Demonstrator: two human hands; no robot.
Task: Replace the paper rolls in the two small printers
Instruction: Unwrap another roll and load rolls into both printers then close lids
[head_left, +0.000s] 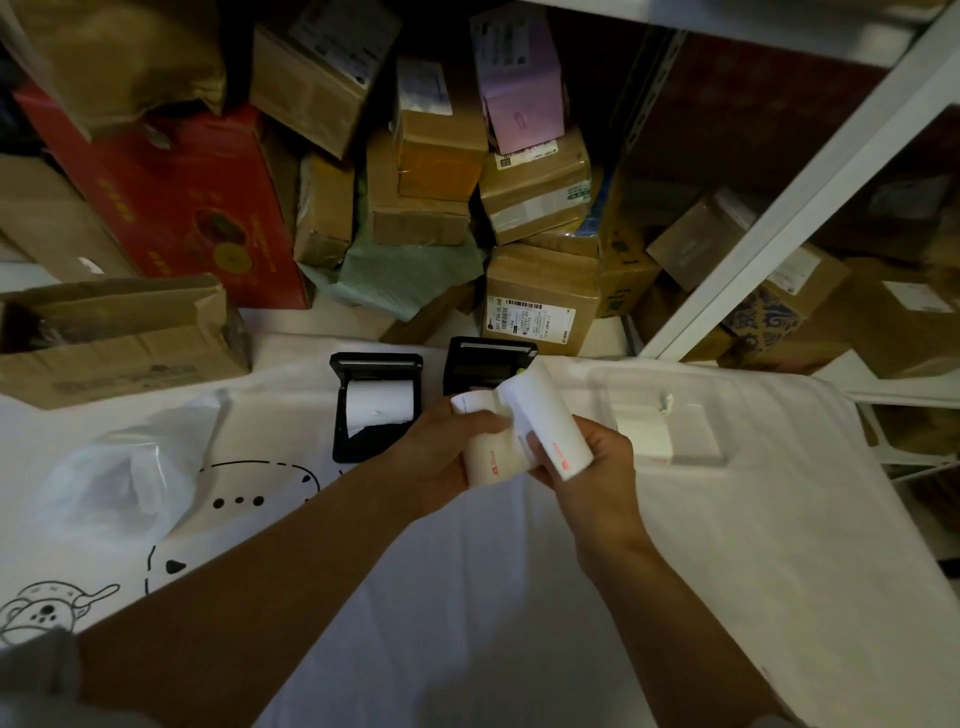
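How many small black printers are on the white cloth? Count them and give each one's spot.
2. The left printer lies open with white paper in its bay. The right printer lies beside it, partly hidden behind the paper rolls held in both hands.

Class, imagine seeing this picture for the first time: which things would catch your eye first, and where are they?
Dead centre, the left hand and right hand grip white paper rolls above a white cloth. Just behind stand two black printers: the left printer lies open with paper inside, the right printer is partly hidden. Beyond them rises a heap of cardboard boxes.
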